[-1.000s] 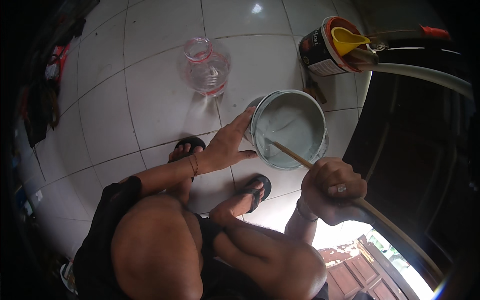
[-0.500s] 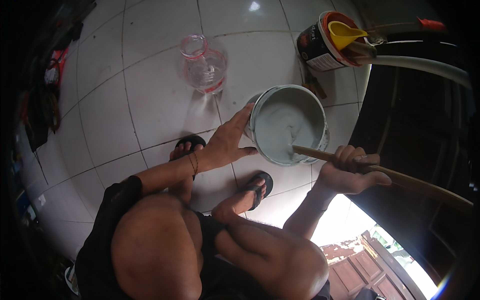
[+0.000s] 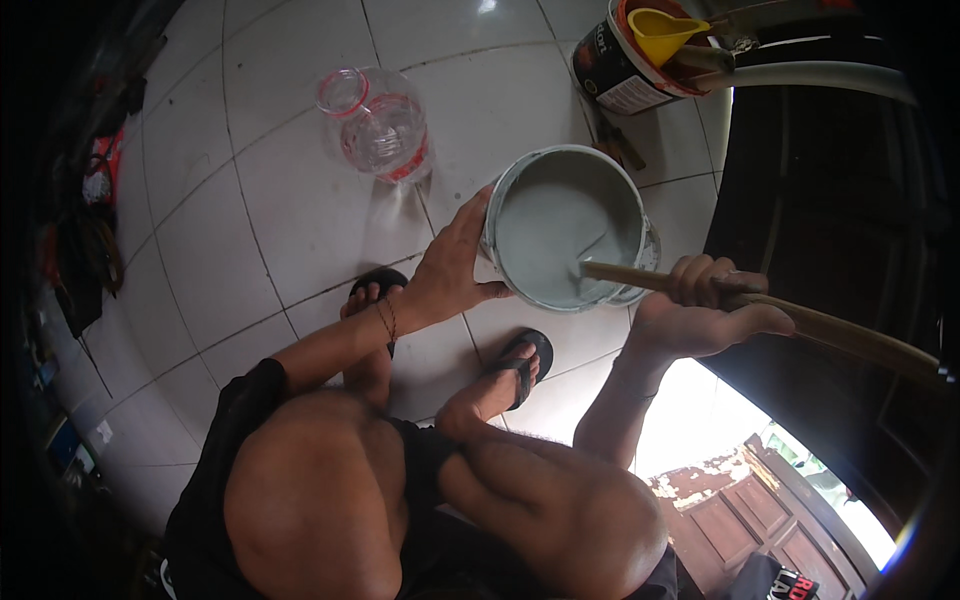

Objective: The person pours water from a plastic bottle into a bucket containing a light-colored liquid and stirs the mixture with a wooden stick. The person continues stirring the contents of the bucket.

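Observation:
A pail (image 3: 568, 149) of smooth light-grey paint (image 3: 555, 215) stands on the floor ahead of my feet. Its left wall is gripped by my left hand (image 3: 448, 268), the fingers along the outside and the thumb low at the near side. My right hand (image 3: 708, 308) is closed around a long wooden stick (image 3: 840, 336), palm up, to the right of the pail. The stick slants over the near right rim; its tip sits in the paint, so its lower end is hidden.
A clear plastic jar (image 3: 385, 135) with red bands stands beyond my left hand. At the far right, a black bucket (image 3: 622, 70) holds a yellow funnel (image 3: 662, 36). A dark wooden door panel (image 3: 800, 210) is close on the right, and my sandalled feet (image 3: 520, 372) are nearby.
The stick's tip has moved slightly within the paint, and the swirls there look smoother. My right hand has shifted a little. The whole view has also moved slightly.

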A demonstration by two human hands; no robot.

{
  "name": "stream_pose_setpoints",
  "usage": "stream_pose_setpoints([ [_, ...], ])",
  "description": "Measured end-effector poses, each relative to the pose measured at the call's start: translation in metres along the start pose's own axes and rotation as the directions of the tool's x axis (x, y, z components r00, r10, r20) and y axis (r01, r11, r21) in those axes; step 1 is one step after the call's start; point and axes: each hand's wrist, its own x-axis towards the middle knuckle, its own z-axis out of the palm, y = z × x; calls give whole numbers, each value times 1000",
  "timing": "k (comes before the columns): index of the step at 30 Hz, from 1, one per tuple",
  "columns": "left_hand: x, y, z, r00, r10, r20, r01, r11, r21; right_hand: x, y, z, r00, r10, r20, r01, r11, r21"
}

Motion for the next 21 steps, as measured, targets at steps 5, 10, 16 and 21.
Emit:
stream_pose_setpoints([
  [5,0,-5,8,1000,24,-7,-24,998,-66,3,-4,19,990,-104,-98,126,961,245],
  [10,2,-1,2,997,-49,58,50,999,-22,11,0,24,953,-256,-164,250,967,-57],
  [16,0,-4,4,1000,-7,27,7,1000,6,-3,-20,12,978,-47,-204,69,992,104],
  [21,1,-3,3,999,-30,44,30,1000,2,12,-10,6,905,-279,-321,265,960,-89],
])
